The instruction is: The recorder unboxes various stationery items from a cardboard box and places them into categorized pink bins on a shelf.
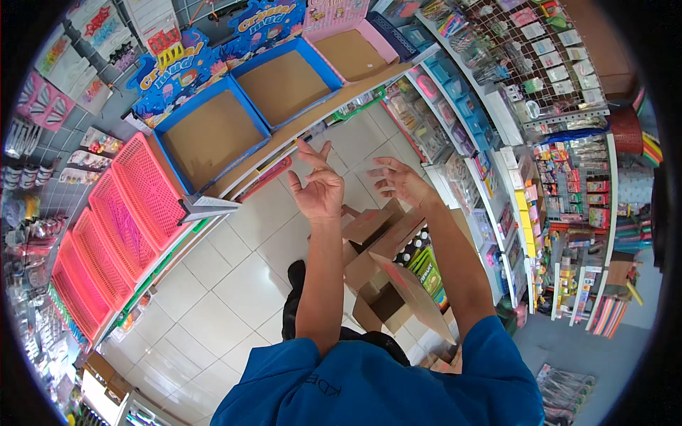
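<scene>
My left hand (318, 186) is raised in front of me, palm up and fingers spread, with nothing in it. To its right my right hand (400, 182) hangs in the air with loosely curled, parted fingers, also holding nothing. Beyond my left hand, two blue cardboard display trays (265, 121) stand bare inside on a shelf. A pink display box (393, 47) adjoins them. Below my hands, open cardboard boxes (373, 226) stand near the floor; one holds dark-capped bottles (421, 237) and green printed packages (426, 271).
Pink plastic baskets (146, 189) line the shelf at left, one with purple items. Shelving (501, 213) with many packaged goods runs along the right side. A wire rack (533, 58) of hanging packets is at upper right. Tiled floor (229, 303) lies between the shelves.
</scene>
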Motion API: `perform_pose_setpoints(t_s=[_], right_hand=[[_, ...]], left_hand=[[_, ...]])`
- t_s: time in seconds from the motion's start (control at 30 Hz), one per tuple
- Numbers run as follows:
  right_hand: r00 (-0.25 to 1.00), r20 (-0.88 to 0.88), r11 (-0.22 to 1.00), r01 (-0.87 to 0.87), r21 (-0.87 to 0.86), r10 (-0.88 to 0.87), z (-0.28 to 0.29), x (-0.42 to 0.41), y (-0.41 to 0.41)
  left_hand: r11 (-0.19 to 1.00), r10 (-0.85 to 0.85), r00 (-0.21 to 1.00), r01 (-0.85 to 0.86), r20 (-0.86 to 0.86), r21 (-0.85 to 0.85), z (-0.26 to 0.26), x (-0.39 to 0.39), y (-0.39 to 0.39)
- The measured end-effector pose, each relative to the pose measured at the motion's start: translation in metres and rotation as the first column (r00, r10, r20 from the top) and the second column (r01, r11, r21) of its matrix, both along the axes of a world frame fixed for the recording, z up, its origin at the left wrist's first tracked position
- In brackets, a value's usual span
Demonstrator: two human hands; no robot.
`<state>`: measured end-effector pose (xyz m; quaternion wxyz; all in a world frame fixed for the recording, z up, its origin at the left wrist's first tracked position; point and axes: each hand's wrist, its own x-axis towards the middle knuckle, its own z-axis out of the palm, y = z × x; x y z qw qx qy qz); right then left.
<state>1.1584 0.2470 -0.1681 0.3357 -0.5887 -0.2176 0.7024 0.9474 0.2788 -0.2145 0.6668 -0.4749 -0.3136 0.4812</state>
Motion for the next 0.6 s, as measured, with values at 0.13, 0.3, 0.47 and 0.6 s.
perform_pose_setpoints(t_s=[0.13,0.3,0.47,0.6], right_hand=[[0.854,0.480,0.971,-0.238,0.018,0.200,-0.035,0.024,-0.003],[0.864,0.486,0.928,-0.279,0.245,0.132,-0.054,0.032,-0.010],[0.956,0.276,0.988,0.063,0.141,-0.100,-0.020,0.026,-0.004],[0.910,0.412,0.990,-0.016,0.139,-0.043,-0.020,0.035,0.018]], left_hand=[[0.999,0.028,1.000,-0.027,0.011,-0.028,0.000,0.001,0.005],[0.997,0.019,0.999,-0.021,-0.026,-0.070,-0.010,0.003,0.010],[0.998,0.033,0.999,-0.035,-0.038,-0.061,-0.016,-0.002,0.014],[1.000,0.014,0.999,-0.015,-0.034,-0.027,-0.009,0.005,0.015]])
